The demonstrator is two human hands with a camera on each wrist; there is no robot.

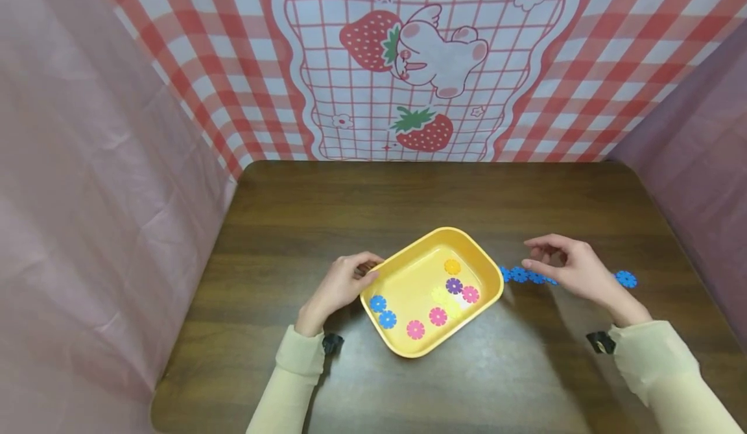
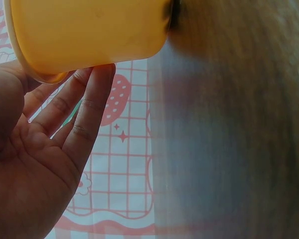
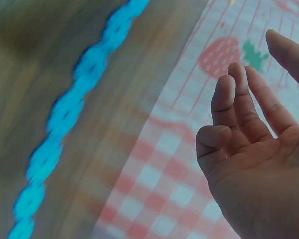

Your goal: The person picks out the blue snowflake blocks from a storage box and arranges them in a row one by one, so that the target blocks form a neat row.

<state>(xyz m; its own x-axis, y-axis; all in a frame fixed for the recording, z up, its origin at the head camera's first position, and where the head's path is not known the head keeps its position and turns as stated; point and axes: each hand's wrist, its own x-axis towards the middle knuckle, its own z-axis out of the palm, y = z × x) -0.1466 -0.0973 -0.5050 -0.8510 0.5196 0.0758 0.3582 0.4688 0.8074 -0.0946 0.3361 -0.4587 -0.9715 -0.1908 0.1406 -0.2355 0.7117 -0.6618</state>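
Observation:
A yellow plastic tray (image 1: 403,346) holds several flower-shaped discs: pink (image 1: 415,329), blue (image 1: 388,319), purple (image 1: 454,285), orange (image 1: 452,266) and pale yellow. At its left end my left hand (image 1: 338,285) grips the rim, with the thumb at the edge and the fingers against the outer wall (image 2: 89,35). To the right, a row of joined blue flower discs (image 3: 65,117) lies on the table, partly hidden behind the tray and my right hand. Over that row hovers my right hand (image 1: 569,268), its fingers loosely bent with nothing between them.
The brown wooden table (image 1: 327,200) has rounded corners. A red-and-white checked cloth with strawberries (image 1: 425,131) hangs behind it, and pinkish curtains (image 1: 117,181) hang at both sides. A blue disc (image 1: 626,279) shows right of my right wrist.

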